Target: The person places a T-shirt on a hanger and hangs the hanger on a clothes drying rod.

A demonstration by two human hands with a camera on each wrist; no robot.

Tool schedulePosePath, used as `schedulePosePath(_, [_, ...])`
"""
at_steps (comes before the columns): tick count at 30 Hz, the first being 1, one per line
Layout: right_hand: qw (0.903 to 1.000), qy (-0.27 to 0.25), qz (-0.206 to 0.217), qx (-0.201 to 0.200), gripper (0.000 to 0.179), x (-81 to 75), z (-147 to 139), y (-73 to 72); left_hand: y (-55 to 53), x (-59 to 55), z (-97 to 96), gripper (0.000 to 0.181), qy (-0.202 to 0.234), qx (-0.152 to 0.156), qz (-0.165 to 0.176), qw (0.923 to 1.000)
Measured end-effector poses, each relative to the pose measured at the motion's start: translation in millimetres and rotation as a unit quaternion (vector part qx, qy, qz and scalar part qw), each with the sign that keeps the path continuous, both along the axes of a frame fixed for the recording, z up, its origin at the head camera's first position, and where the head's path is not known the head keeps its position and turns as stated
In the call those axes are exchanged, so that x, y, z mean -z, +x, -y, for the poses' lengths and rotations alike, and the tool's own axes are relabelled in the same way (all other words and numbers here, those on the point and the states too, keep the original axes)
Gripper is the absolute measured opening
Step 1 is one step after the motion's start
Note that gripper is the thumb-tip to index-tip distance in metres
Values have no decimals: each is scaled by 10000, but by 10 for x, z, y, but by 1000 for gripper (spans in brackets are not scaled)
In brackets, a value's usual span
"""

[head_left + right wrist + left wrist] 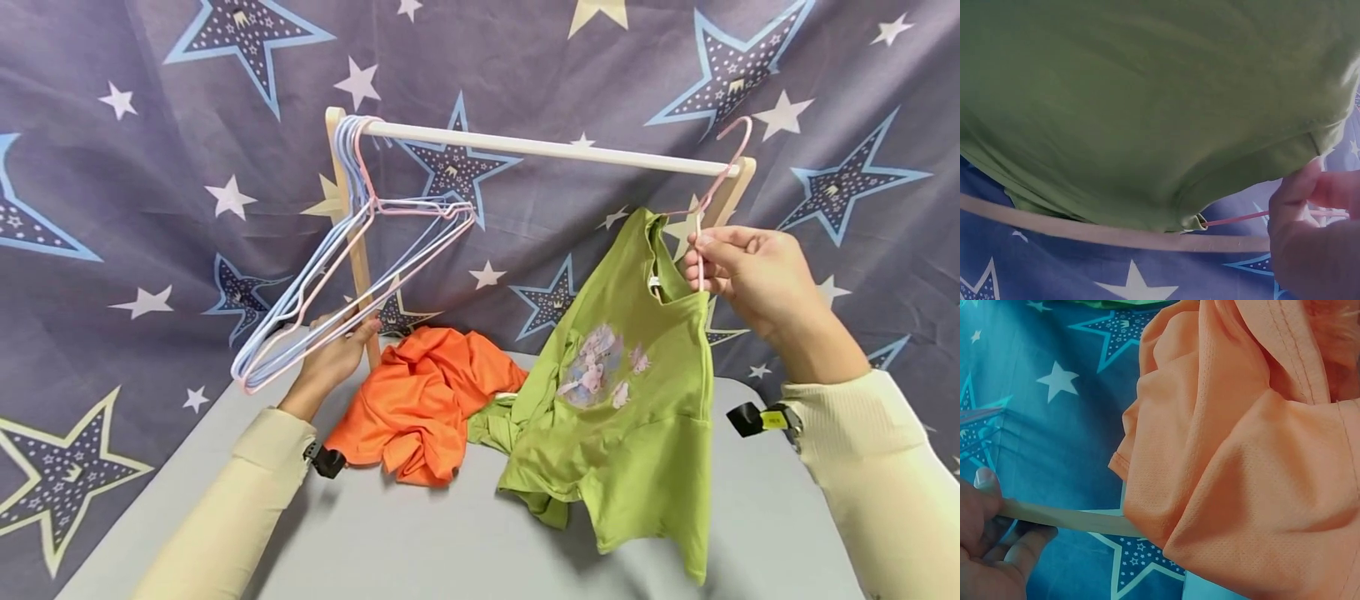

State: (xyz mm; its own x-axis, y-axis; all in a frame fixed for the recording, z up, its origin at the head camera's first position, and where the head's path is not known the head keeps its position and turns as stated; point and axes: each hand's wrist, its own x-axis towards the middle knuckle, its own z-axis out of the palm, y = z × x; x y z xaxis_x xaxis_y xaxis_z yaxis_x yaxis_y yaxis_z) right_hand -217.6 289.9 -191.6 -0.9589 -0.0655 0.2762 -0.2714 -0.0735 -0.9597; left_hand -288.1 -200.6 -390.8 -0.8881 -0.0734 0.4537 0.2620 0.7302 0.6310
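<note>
My right hand [765, 275] pinches a pink hanger [726, 172] just below its hook, beside the neckline of a green top [645, 433]. The top hangs slanted from the hanger, with a printed picture on its front. In the head view the hook overlaps the right end of the white rail [547, 147]. My left hand [337, 354] grips the rack's left wooden post [360, 262], thumb and fingers around it in the left wrist view. Several blue and pink hangers [300, 308] hang on the rail's left end, in front of that hand.
A crumpled orange garment [427, 400] lies on the grey table [420, 533] beside the left post. More green cloth [491, 425] lies between it and the green top. Behind the rack hangs a star-patterned curtain [487, 50].
</note>
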Motion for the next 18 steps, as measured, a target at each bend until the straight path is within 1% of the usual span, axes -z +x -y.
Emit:
schedulePosePath(1, [10000,12,66,-22,11,12,-18,2,-4,6,0,42,29,4,-40,10000])
schedulePosePath(4, [9994,270,221,60,14,56,-80,8,-17,18,-1,40,61,-3,-107,9999])
schedulePosePath(8, [9957,822,373,192,15,139,-152,12,-28,32,-1,42,11,4,-149,9999])
schedulePosePath(11, [9934,1034,451,189,12,197,-182,18,-35,40,-4,41,12,58,-250,9997])
schedulePosePath(15, [9941,957,490,148,12,232,-211,32,-42,42,-6,39,104,94,-311,9994])
schedulePosePath(17, [9934,1017,485,212,13,239,-215,34,-38,38,-6,40,132,50,-273,9995])
schedulePosePath(18, [9940,947,522,167,12,238,-220,37,-35,34,-6,39,127,23,-265,9996])
